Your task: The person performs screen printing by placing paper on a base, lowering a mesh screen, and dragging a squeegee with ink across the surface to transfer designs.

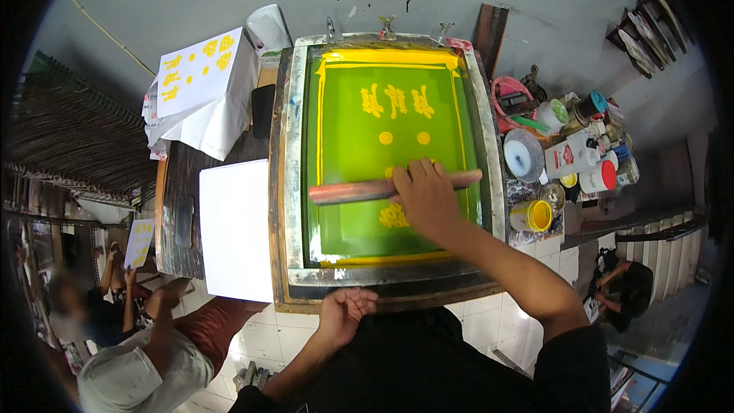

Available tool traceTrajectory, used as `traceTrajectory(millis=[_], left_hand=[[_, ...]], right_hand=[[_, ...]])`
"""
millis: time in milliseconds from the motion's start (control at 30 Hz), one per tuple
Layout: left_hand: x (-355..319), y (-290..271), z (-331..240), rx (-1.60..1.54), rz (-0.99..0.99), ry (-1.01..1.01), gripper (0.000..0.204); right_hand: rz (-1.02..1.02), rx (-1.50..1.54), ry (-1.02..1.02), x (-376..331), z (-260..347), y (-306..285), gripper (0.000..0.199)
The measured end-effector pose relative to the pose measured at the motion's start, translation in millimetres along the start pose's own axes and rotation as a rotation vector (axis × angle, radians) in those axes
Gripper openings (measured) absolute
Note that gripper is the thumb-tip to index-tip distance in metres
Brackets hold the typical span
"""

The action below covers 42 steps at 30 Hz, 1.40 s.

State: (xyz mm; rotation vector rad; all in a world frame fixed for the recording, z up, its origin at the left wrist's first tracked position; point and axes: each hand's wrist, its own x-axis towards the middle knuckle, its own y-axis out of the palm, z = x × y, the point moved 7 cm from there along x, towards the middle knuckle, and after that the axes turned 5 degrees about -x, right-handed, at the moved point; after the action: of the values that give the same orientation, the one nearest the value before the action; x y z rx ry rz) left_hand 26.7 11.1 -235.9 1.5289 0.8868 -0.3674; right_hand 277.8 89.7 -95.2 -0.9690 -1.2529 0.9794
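Note:
A wooden-handled squeegee (348, 193) lies across a green printing screen (352, 122), with my right hand (424, 191) closed over its middle from above. Yellow characters and dots show on the mesh, partly hidden by that hand and the squeegee. Yellow ink is smeared along the mesh's far end and sides. A worn pale frame (292, 145) borders the screen, held at its far edge by several metal clamps (388, 28). My left hand (348, 313) rests by the near edge of the table, palm up, fingers loosely bent, with nothing visible in it.
Left of the screen are a white paper stack (235, 229), a dark phone (262, 111) and a printed sheet (195, 73) on a wrapped pile. On the right stand a yellow ink jar (531, 216), bottles and tubs. A person (145, 363) at lower left and another (631, 291) at right are nearby.

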Motion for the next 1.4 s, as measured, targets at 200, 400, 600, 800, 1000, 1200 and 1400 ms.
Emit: traceTrajectory(millis=[200, 400, 600, 800, 1000, 1200, 1400], left_hand=[[-3.1, -3.8, 1.5, 0.085, 0.024, 0.012, 0.033], [-8.9, -1.4, -0.3, 0.185, -0.064, 0.122, 0.033], [-8.6, -0.3, 7.9, 0.027, -0.041, 0.058, 0.035], [-6.2, -4.9, 6.3, 0.004, -0.108, 0.126, 0.029], [-5.2, -4.3, 5.6, -0.023, -0.044, 0.145, 0.029], [-3.2, -0.8, 3.1, 0.002, 0.031, 0.150, 0.030], [0.2, -1.2, 2.3, -0.051, 0.055, 0.119, 0.026]], right_hand=[[-0.013, -0.052, 0.005, 80.3, -57.7, 16.3, 0.041], [-0.077, -0.128, -0.029, 155.8, -111.1, 37.2, 0.046], [0.048, -0.080, 0.004, 205.0, -148.6, 51.6, 0.051], [0.207, 0.026, 0.088, 229.7, -170.9, 48.6, 0.050], [0.182, 0.000, 0.109, 234.0, -171.6, 47.6, 0.045], [0.116, -0.022, 0.082, 194.8, -139.3, 37.6, 0.038], [0.020, 0.025, 0.075, 102.4, -82.0, 22.7, 0.032]])
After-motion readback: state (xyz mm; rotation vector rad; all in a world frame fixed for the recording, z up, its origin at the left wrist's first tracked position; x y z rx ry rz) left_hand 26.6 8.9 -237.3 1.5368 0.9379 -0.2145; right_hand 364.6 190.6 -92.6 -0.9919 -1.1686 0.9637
